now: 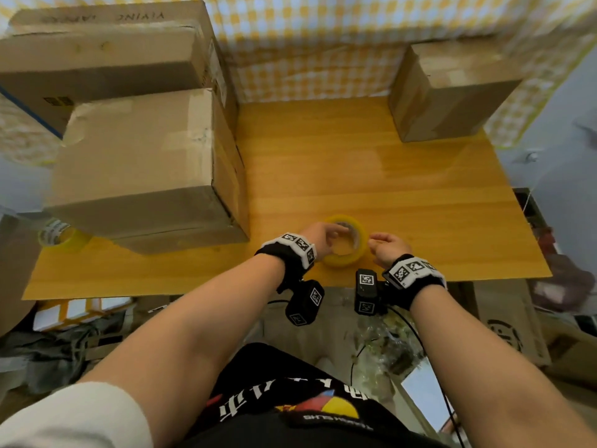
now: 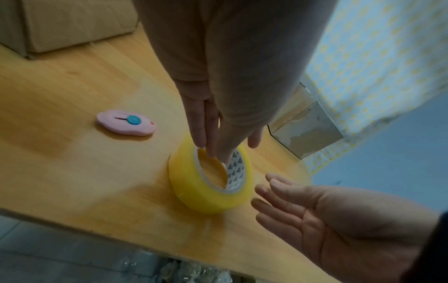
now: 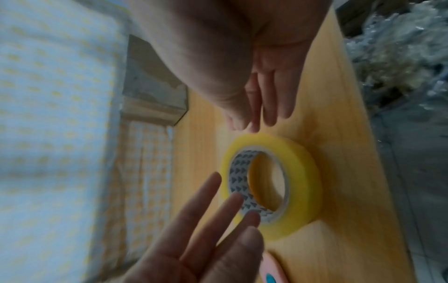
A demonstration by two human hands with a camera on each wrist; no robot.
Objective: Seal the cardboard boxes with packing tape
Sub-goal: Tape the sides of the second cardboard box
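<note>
A yellow roll of packing tape [image 1: 345, 253] lies flat on the wooden table [image 1: 371, 176] near its front edge. My left hand [image 1: 326, 234] reaches over the roll from the left; in the left wrist view its straight fingers [image 2: 211, 134] touch the patterned inner core [image 2: 236, 168]. My right hand [image 1: 379, 244] hovers at the roll's right side with fingers straight [image 3: 269, 107], tips just short of the outer rim [image 3: 257, 137]. Neither hand grips anything. A large cardboard box [image 1: 139, 163] stands to the left of the roll. A smaller one [image 1: 449, 88] sits at the back right.
More boxes [image 1: 106, 50] are stacked behind the large one. A pink utility cutter [image 2: 126, 125] with a blue slider lies on the table beside the roll. A second tape roll [image 1: 59, 236] sits at the table's left edge. A checked cloth [image 1: 307, 43] hangs behind.
</note>
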